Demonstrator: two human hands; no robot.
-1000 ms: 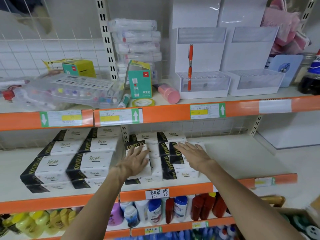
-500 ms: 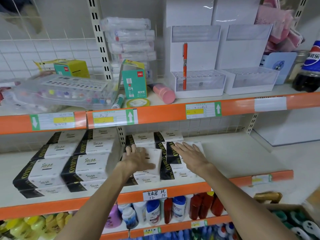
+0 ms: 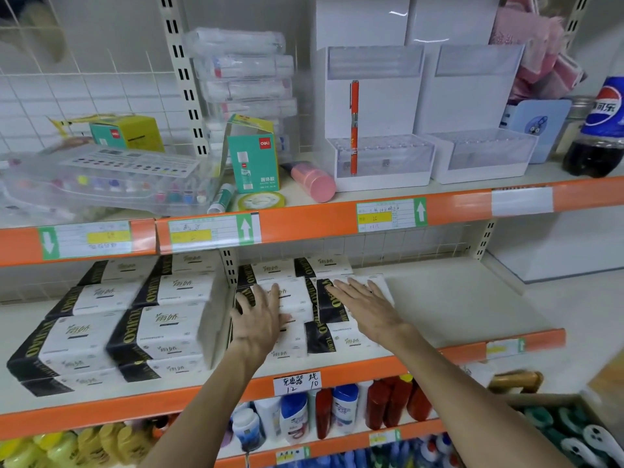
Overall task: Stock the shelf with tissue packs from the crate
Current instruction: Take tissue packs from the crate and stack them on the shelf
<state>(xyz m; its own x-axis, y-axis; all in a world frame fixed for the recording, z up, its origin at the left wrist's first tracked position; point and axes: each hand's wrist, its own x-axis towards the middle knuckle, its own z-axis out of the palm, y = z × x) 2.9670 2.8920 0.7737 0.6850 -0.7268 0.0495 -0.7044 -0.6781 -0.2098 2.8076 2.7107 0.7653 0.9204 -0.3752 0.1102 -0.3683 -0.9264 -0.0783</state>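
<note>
The left hand and right hand lie flat, fingers straight and holding nothing, on two black-and-white plastic-wrapped tissue packs side by side on the cream metal shelf, each pack directly beneath its palm, long axes running across the shelf

Small print on tissue packs & price label unreadable; cola bottle cut by rt edge

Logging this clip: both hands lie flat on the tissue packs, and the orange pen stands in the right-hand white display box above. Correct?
No: the head view shows the orange pen in the left-hand white display box. The left hand and right hand do lie flat on the tissue packs.
</note>
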